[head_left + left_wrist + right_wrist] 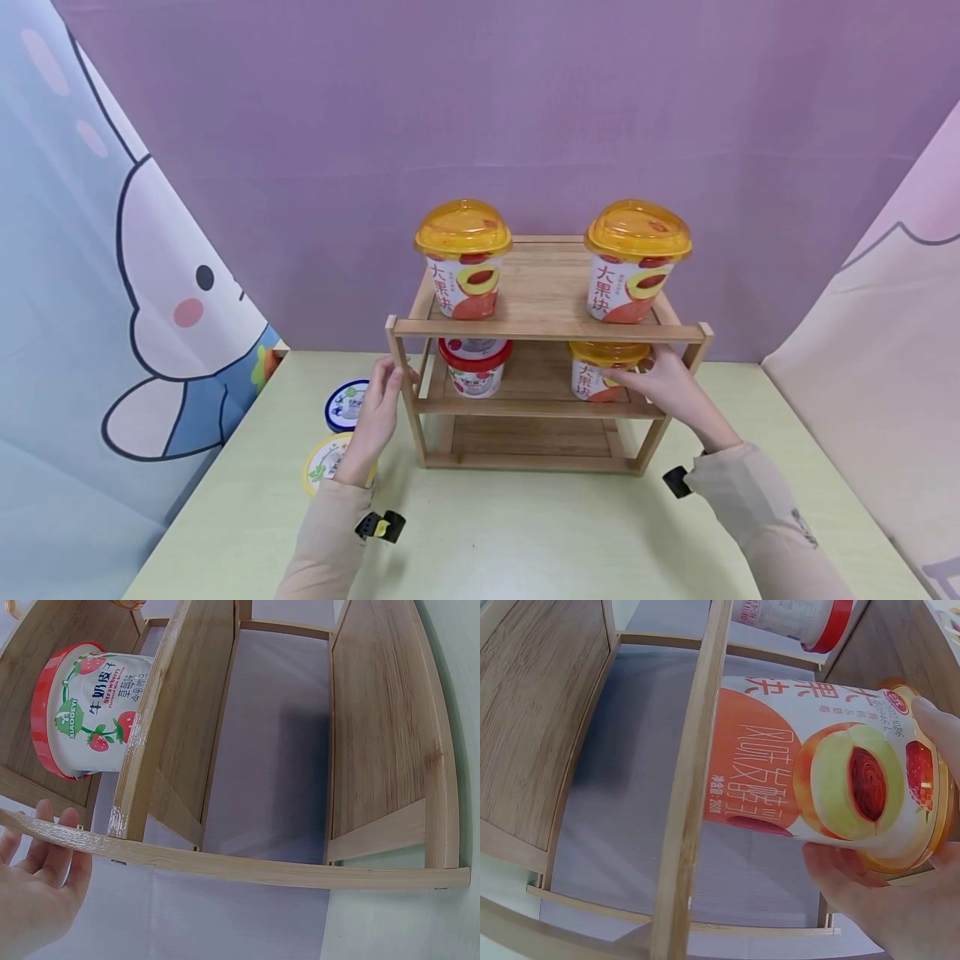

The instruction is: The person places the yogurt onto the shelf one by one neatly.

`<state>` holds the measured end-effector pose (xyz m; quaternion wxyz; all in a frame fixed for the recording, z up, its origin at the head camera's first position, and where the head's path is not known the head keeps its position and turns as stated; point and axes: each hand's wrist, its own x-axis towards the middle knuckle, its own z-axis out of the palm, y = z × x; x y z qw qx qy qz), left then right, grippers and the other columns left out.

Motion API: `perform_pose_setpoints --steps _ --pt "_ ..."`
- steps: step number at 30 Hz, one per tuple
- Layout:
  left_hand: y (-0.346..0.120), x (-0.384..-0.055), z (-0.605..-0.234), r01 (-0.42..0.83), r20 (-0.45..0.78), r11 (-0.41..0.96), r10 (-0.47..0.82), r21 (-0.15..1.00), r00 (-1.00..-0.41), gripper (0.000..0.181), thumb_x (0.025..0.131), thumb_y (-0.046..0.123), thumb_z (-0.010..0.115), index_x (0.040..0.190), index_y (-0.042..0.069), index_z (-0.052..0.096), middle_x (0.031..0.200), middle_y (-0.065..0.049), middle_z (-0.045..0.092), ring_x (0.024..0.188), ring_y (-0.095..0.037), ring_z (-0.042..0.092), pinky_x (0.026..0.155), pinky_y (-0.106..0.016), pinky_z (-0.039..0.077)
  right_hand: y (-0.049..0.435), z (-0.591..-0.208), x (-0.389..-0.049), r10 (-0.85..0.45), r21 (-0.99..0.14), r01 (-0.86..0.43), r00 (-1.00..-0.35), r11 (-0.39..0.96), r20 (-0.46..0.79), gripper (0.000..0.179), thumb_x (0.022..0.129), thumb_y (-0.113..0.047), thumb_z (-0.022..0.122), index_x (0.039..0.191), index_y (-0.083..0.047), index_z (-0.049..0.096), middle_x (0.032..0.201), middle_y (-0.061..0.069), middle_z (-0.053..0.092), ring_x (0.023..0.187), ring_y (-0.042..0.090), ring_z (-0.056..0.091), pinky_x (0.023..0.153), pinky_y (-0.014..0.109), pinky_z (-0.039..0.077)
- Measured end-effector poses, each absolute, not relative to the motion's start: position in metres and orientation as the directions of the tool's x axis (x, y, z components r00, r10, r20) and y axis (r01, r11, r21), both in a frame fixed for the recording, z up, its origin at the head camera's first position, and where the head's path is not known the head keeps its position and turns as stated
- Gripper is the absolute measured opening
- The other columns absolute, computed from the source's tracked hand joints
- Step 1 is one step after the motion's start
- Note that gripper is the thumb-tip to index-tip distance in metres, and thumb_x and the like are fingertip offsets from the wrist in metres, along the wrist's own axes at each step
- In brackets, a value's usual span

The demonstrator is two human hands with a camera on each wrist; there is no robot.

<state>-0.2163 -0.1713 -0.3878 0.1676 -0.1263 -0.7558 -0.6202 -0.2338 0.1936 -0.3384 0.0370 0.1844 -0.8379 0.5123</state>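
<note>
A wooden shelf rack (540,329) stands on the table. At its left post is my left hand (381,408), the fingers (58,866) lying around the post near the middle shelf. My right hand (670,385) reaches onto the middle shelf's right side. It grips an orange-lidded yogurt cup (817,761) by the lid, thumb on one side and fingers on the other. The cup is upright, with a peach and strawberry printed on it. A red-lidded strawberry tub (94,712) sits to the left on that same shelf.
On the top shelf stand two more orange-lidded cups, a left cup (465,271) and a right cup (633,267). Left of the rack, a blue-lidded tub (345,407) and a yellow-lidded tub (324,462) are on the table (510,533). A purple cloth (337,167) hangs behind.
</note>
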Motion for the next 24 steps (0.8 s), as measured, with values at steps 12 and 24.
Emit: perform_pose_setpoints --steps 12,24 --pt "-0.167 -0.209 -0.376 0.386 0.397 0.190 -0.026 0.903 -0.917 0.022 0.096 0.004 0.029 0.111 -0.009 0.039 0.089 -0.009 0.051 0.094 -0.038 0.047 0.083 -0.029 0.035 0.195 -0.342 -0.228 -0.258 -0.823 -0.342 -0.934 0.453 0.246 0.074 0.081 -0.026 0.064 0.137 -0.009 0.019 0.133 0.017 0.033 0.120 0.037 0.034 0.094 0.056 0.028" --pt "-0.162 -0.199 -0.362 0.359 0.373 0.220 -0.026 0.907 -0.927 0.024 0.097 0.005 0.027 0.112 -0.010 0.037 0.095 -0.029 0.049 0.095 -0.035 0.047 0.085 -0.032 0.034 0.194 -0.343 -0.208 -0.198 -0.813 -0.340 -0.940 0.473 0.278 0.077 0.086 -0.026 0.058 0.140 -0.009 0.007 0.137 0.021 0.025 0.121 0.046 0.029 0.092 0.059 0.028"
